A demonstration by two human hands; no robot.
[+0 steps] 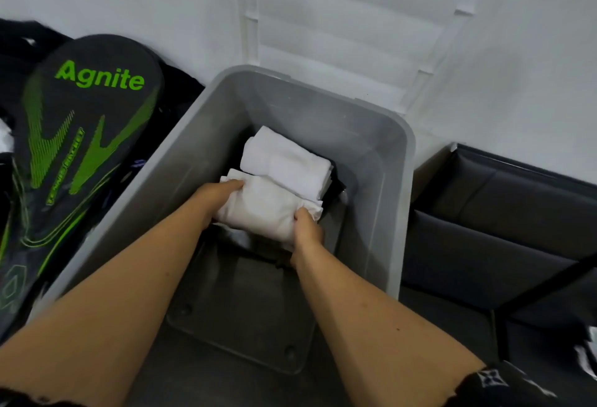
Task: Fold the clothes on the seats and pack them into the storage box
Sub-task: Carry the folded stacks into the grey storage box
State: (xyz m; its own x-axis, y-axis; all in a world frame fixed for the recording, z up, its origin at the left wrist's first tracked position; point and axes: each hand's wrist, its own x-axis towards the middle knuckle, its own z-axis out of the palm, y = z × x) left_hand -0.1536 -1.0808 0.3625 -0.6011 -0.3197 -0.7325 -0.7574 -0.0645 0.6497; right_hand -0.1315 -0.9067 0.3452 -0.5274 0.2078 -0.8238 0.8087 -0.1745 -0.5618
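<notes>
A grey translucent storage box (399, 161) stands open in the middle of the view. Inside it, at the far end, lies a folded white garment (287, 164) on top of something dark. Just in front of it is a second folded white garment (261, 209), held low inside the box between both hands. My left hand (216, 196) grips its left edge with the fingers laid over the top. My right hand (308, 228) grips its right near corner with curled fingers. The near half of the box floor is bare.
The box's clear lid (352, 18) leans against the white wall behind it. A black racket bag (80, 135) with green "Agnite" lettering lies to the left over dark items. A dark grey seat (504, 228) is on the right.
</notes>
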